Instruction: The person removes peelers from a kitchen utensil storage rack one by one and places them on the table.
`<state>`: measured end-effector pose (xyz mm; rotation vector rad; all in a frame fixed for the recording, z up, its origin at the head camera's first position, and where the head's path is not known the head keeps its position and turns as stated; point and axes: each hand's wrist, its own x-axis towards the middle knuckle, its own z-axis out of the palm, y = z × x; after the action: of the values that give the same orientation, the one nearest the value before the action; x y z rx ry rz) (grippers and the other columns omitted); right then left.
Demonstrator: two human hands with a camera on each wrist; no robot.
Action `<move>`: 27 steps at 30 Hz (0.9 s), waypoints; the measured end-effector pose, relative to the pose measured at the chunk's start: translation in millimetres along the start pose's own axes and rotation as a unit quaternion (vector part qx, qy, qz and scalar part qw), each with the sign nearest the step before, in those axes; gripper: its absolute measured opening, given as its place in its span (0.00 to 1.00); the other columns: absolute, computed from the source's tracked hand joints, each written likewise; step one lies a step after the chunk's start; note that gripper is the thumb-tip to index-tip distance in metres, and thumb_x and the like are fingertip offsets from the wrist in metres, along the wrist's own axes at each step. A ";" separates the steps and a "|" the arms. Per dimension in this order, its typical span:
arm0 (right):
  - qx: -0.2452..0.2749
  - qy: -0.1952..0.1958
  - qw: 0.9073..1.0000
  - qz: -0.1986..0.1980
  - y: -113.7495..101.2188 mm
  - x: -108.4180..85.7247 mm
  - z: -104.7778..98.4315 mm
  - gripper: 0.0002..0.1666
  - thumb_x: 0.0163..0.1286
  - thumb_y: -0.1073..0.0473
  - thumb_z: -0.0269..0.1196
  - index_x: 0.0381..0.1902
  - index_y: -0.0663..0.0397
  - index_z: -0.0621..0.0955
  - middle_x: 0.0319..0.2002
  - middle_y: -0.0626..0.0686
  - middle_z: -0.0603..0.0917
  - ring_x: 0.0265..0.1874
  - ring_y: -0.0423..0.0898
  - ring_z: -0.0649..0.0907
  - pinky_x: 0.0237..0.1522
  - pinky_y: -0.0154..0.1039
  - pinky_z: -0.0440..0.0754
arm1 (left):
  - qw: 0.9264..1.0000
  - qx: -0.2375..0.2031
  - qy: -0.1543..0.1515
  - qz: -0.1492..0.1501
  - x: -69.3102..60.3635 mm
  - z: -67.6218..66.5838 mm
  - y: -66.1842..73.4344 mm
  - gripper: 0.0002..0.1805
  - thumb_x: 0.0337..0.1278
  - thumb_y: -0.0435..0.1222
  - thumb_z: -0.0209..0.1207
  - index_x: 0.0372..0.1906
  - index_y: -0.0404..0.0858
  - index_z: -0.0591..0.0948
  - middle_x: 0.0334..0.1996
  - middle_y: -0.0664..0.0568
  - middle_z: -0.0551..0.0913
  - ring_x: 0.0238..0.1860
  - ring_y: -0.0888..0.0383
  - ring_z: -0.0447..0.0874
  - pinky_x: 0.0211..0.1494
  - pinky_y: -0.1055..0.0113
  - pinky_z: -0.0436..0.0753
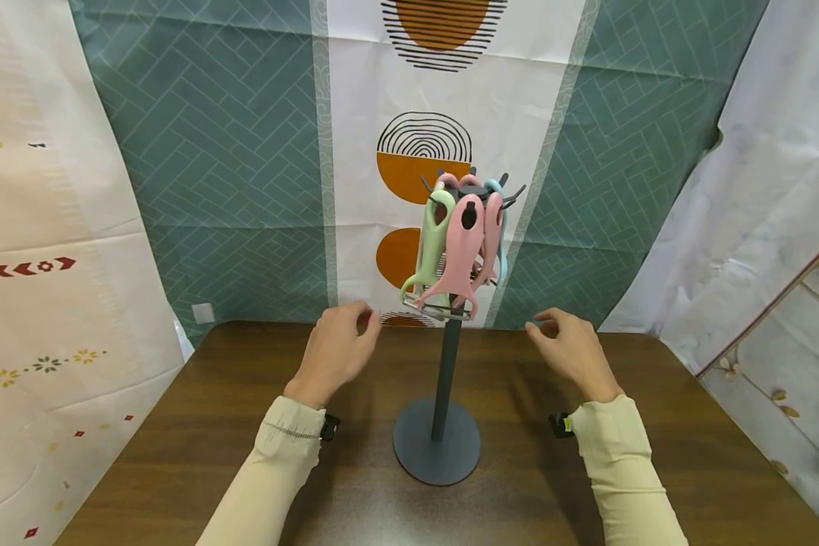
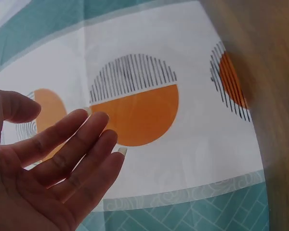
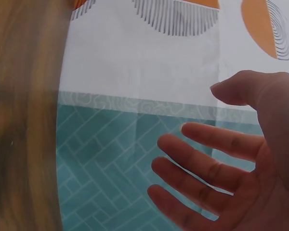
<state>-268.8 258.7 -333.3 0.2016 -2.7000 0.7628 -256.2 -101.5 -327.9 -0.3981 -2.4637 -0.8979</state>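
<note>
A dark grey stand (image 1: 447, 379) with a round base rises in the middle of the table. From hooks at its top hang several peelers: a pink peeler (image 1: 462, 250) in front, a green peeler (image 1: 433, 243) to its left, more pink ones and a light blue one (image 1: 503, 243) behind. My left hand (image 1: 337, 345) hovers left of the stand, apart from it, fingers loosely bent with nothing between them. On the other side my right hand (image 1: 572, 349) hovers likewise and holds nothing. Both wrist views show the left palm (image 2: 43, 178) and right palm (image 3: 231, 183) bare.
The brown wooden table (image 1: 198, 425) reaches back to a patterned curtain (image 1: 232, 167) with orange and striped circles. Light cloths hang at the left (image 1: 61, 303) and right (image 1: 744, 227) sides. A small white tag-like piece (image 1: 203, 312) shows at the table's far left.
</note>
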 end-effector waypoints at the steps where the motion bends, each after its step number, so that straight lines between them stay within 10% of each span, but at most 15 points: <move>1: 0.003 0.002 1.000 0.004 -0.7 -0.1 0.4 0.25 0.77 0.46 0.57 0.56 0.60 0.82 0.49 0.65 0.88 0.50 0.63 0.86 0.52 0.60 0.82 | 1.000 -0.007 0.001 -0.003 0.3 -0.2 -0.2 0.14 0.72 0.41 0.54 0.35 0.41 0.85 0.33 0.49 0.89 0.35 0.51 0.86 0.42 0.54 0.84; 27: 0.080 0.109 0.990 0.027 -20.3 0.4 10.7 0.18 0.77 0.49 0.58 0.48 0.56 0.86 0.41 0.58 0.89 0.42 0.55 0.86 0.44 0.46 0.79 | 0.992 -0.127 -0.006 -0.013 9.0 -4.0 13.3 0.13 0.76 0.41 0.53 0.45 0.40 0.86 0.38 0.50 0.88 0.44 0.54 0.86 0.52 0.54 0.87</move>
<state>-267.6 235.9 -332.0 0.0777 -2.4490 0.9585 -256.9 -93.4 -313.5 -0.4582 -2.3755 -1.2299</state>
